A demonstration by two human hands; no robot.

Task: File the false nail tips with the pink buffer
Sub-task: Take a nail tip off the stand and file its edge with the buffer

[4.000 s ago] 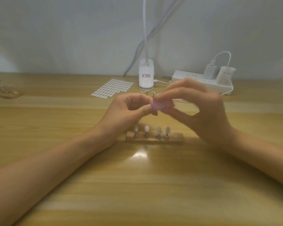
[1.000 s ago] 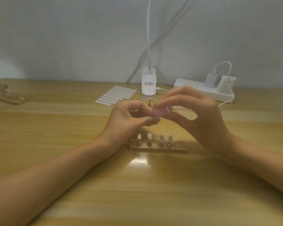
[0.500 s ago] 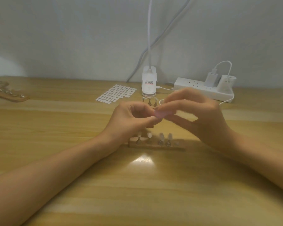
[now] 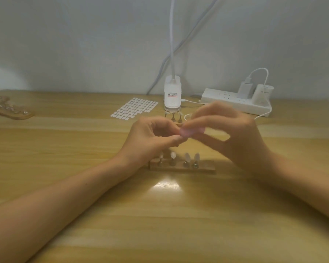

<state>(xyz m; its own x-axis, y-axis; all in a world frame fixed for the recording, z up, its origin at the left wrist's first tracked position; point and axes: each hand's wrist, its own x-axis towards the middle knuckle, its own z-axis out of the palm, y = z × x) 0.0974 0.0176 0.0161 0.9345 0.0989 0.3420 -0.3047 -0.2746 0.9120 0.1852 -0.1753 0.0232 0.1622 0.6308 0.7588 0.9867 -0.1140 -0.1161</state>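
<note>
My right hand (image 4: pixel 234 133) pinches the small pink buffer (image 4: pixel 186 132) between thumb and forefinger, a little above the table. My left hand (image 4: pixel 152 139) has its fingers curled right against the buffer, pinching a small piece that its fingertips hide. Below both hands lies a wooden holder strip (image 4: pixel 182 168) with several pale false nail tips (image 4: pixel 191 158) standing upright on metal pegs; its left end is covered by my left wrist.
A white clip lamp base (image 4: pixel 172 96) stands behind my hands with more tips on pegs (image 4: pixel 174 117) in front of it. A sheet of white adhesive tabs (image 4: pixel 135 110) lies left of it, a power strip (image 4: pixel 235 101) at the right, another wooden holder (image 4: pixel 10 111) far left.
Both hands stay together above the holder, shifting only slightly as the buffer moves against the piece in my left fingers. The camera view has drifted a little.
</note>
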